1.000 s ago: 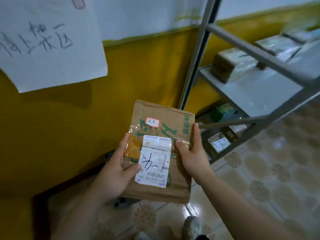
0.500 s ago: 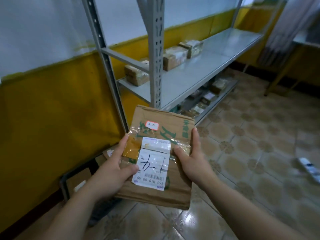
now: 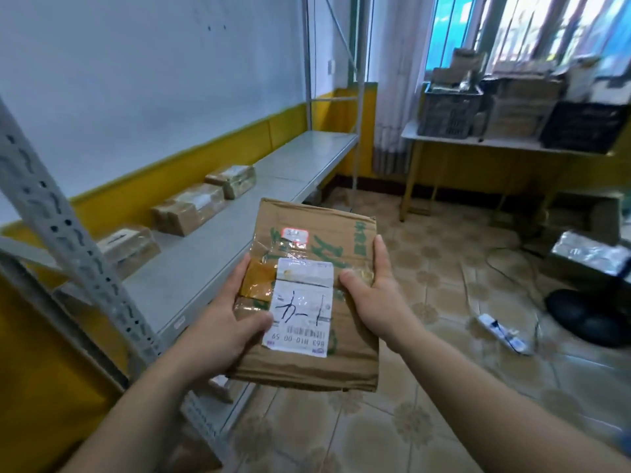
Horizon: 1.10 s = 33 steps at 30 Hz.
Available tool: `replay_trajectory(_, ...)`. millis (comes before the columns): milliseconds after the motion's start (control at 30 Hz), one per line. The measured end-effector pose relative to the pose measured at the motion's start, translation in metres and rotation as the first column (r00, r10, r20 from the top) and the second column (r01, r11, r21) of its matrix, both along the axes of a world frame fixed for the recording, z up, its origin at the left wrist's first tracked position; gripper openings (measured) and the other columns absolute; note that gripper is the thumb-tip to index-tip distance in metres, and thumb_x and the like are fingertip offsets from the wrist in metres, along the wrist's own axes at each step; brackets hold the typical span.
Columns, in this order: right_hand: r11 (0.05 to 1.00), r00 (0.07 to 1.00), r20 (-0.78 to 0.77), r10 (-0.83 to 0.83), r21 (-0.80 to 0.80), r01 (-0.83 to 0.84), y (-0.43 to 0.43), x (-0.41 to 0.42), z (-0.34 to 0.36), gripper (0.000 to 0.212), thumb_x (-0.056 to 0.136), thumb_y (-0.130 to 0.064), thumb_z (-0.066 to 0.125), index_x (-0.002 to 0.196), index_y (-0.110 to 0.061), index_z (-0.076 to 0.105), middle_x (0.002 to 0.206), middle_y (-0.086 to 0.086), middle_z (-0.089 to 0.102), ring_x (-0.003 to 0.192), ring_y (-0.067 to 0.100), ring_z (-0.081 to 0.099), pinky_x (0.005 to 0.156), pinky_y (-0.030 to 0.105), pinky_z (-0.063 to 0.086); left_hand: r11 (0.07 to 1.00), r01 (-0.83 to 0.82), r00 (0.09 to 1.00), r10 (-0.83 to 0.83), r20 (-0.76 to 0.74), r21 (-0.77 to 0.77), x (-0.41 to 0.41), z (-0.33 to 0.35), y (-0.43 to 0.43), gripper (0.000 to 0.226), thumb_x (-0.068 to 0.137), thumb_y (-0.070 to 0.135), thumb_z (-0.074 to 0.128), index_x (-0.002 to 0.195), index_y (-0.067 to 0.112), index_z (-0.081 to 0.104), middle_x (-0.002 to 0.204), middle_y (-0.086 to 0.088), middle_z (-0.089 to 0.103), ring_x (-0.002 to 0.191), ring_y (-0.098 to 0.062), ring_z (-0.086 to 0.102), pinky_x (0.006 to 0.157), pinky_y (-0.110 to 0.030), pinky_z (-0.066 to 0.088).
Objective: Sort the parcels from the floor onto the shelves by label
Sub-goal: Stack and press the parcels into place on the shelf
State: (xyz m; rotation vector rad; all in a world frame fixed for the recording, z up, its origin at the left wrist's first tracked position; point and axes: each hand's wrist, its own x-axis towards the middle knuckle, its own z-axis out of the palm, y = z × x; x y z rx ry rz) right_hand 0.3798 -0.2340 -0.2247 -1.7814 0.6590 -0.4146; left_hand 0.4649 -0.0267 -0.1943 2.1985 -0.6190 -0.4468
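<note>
The floor (image 3: 426,421) is laid with beige patterned tiles, and the walls are white above a yellow band. A long grey metal shelf (image 3: 218,254) runs along the left wall toward a barred window. Below the window a tabletop (image 3: 478,139) on yellow legs stands across the far end. Half a second ago the view faced the shelf's near upright. It has since swung right, bringing the window, the tabletop and more of the floor into sight, while the grip on the parcel (image 3: 317,356) is unchanged. The flat brown cardboard parcel is held in the air just beside the shelf's front edge, its white label (image 3: 302,305) with handwritten marks facing up. The left hand (image 3: 222,329) grips its left side, thumb pressed on the label's left edge and fingers hidden underneath. The right hand (image 3: 375,295) holds the right side, thumb on the top face by the label's upper corner and one finger straight along the edge. Three taped parcels (image 3: 187,208) sit in a row along the shelf's back edge. On the tabletop are a dark mesh crate (image 3: 450,110) and a black crate (image 3: 584,126) with cardboard boxes between them, the crates' contents too blurred to tell. On the floor at right lie a white power strip (image 3: 502,334), a silver-wrapped package (image 3: 590,254) and an open cardboard box (image 3: 587,216).
</note>
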Motion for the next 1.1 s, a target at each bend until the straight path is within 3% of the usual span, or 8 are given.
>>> replay_trajectory(67, 1.0, 1.0, -0.003, -0.01, -0.013, 0.01, -0.028, 0.024, 0.004, 0.085, 0.095, -0.043, 0.058, 0.154, -0.046, -0.002, 0.146, -0.002, 0.043, 0.119, 0.016, 0.045, 0.107, 0.036, 0.034, 1.0, 0.007, 1.0, -0.008, -0.009, -0.024, 0.024, 0.001, -0.031, 0.087, 0.094, 0.029, 0.061, 0.149, 0.053, -0.002, 0.134, 0.009, 0.043, 0.081, 0.003, 0.051, 0.058, -0.005, 0.041)
replay_trajectory(100, 1.0, 1.0, -0.007, -0.013, -0.022, 0.013, -0.042, 0.037, 0.005, 0.085, 0.095, -0.043, 0.058, 0.154, -0.046, -0.003, 0.145, -0.003, 0.044, 0.119, 0.016, 0.045, 0.108, 0.036, 0.034, 0.999, 0.014, 1.0, -0.014, -0.006, -0.038, 0.038, 0.002, -0.046, 0.086, 0.094, 0.029, 0.061, 0.149, 0.052, -0.001, 0.136, 0.009, 0.043, 0.081, 0.004, 0.051, 0.055, -0.005, 0.04)
replay_trajectory(233, 0.997, 0.998, -0.016, -0.061, -0.057, 0.06, -0.096, 0.084, 0.012, 0.084, 0.096, -0.043, 0.056, 0.155, -0.044, -0.003, 0.144, -0.002, 0.047, 0.123, 0.021, 0.05, 0.108, 0.039, 0.038, 0.995, 0.063, 0.998, -0.062, 0.004, -0.081, 0.096, 0.0, -0.107, 0.086, 0.093, 0.03, 0.062, 0.149, 0.052, 0.001, 0.142, 0.008, 0.043, 0.099, -0.009, 0.051, 0.082, -0.02, 0.043)
replay_trajectory(400, 0.987, 0.989, -0.033, -0.147, -0.072, 0.144, -0.176, 0.138, 0.034, 0.082, 0.097, -0.043, 0.055, 0.155, -0.042, -0.002, 0.144, -0.001, 0.048, 0.122, 0.023, 0.052, 0.107, 0.041, 0.04, 0.981, 0.158, 0.987, -0.157, 0.017, -0.11, 0.166, 0.013, -0.195, 0.085, 0.093, 0.027, 0.062, 0.151, 0.049, 0.003, 0.121, 0.017, 0.04, 0.078, 0.012, 0.043, 0.062, -0.002, 0.034)
replay_trajectory(567, 0.98, 0.981, -0.021, -0.195, -0.047, 0.194, -0.236, 0.18, 0.038, 0.083, 0.097, -0.042, 0.056, 0.155, -0.042, -0.002, 0.135, -0.005, 0.05, 0.119, 0.021, 0.053, 0.108, 0.043, 0.041, 0.97, 0.215, 0.977, -0.211, 0.043, -0.117, 0.218, 0.02, -0.259, 0.084, 0.092, 0.024, 0.064, 0.151, 0.047, 0.01, 0.12, 0.018, 0.043, 0.082, 0.011, 0.045, 0.076, -0.019, 0.036)
replay_trajectory(700, 0.986, 0.985, -0.025, -0.169, 0.002, 0.169, -0.277, 0.22, 0.034, 0.082, 0.098, -0.04, 0.055, 0.155, -0.042, -0.003, 0.125, -0.008, 0.049, 0.114, 0.018, 0.054, 0.105, 0.04, 0.043, 0.971, 0.219, 0.976, -0.217, 0.036, -0.098, 0.261, 0.015, -0.3, 0.085, 0.092, 0.026, 0.064, 0.152, 0.047, 0.007, 0.127, 0.016, 0.041, 0.102, -0.006, 0.047, 0.089, -0.025, 0.034)
replay_trajectory(900, 0.997, 0.997, -0.027, -0.073, 0.013, 0.073, -0.338, 0.31, 0.02, 0.082, 0.096, -0.042, 0.056, 0.154, -0.046, -0.002, 0.124, -0.01, 0.052, 0.112, 0.02, 0.06, 0.102, 0.046, 0.048, 0.991, 0.106, 0.994, -0.105, 0.018, -0.079, 0.328, 0.001, -0.349, 0.085, 0.093, 0.028, 0.063, 0.152, 0.045, 0.004, 0.124, 0.014, 0.041, 0.097, -0.007, 0.047, 0.081, -0.023, 0.033)
replay_trajectory(1100, 0.985, 0.982, -0.106, 0.159, -0.049, -0.165, -0.356, 0.431, 0.013, 0.084, 0.095, -0.046, 0.057, 0.155, -0.044, -0.002, 0.137, -0.004, 0.055, 0.113, 0.022, 0.06, 0.101, 0.041, 0.048, 0.98, -0.188, 0.981, 0.183, -0.069, -0.068, 0.397, -0.011, -0.347, 0.084, 0.094, 0.031, 0.062, 0.151, 0.05, 0.002, 0.128, 0.008, 0.046, 0.102, -0.015, 0.053, 0.087, -0.029, 0.04)
